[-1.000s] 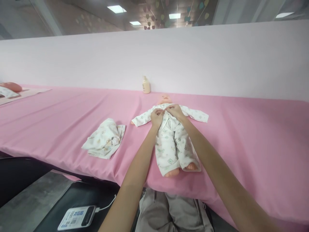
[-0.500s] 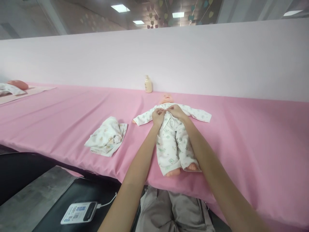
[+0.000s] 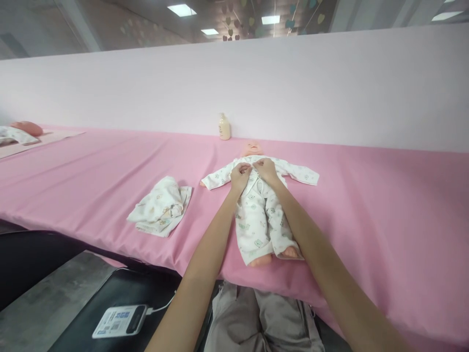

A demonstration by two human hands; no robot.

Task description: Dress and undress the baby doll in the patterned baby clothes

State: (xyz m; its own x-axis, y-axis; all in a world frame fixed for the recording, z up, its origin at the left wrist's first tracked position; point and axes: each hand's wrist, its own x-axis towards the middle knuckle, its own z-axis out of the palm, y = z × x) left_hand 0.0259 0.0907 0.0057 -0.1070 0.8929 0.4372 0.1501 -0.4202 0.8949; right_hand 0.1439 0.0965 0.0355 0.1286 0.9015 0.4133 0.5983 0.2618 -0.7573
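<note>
A baby doll [image 3: 253, 147] lies on its back with its head away from me, dressed in a white long-sleeved outfit [image 3: 252, 225] with small green prints. Its arms are spread sideways, and its feet poke out of the trouser legs. At the chest, my left hand [image 3: 241, 177] pinches the front of the outfit with bent fingers. Close beside it, my right hand [image 3: 266, 171] also has its fingertips closed on the cloth. My fingers hide whatever fastening or tie may lie between them. A crumpled white printed cloth [image 3: 161, 208] rests left of the doll.
A cream pump bottle [image 3: 224, 127] stands behind the doll against the white partition [image 3: 146, 93]. Pink sheeting [image 3: 366, 210] covers the table. At the far left lies another doll [image 3: 26, 128]. A white device with a cable [image 3: 119, 321] sits on a black chair [image 3: 84, 337].
The hands stay at the doll's chest; the fingertips have shifted only slightly. The whole view has moved a little.
</note>
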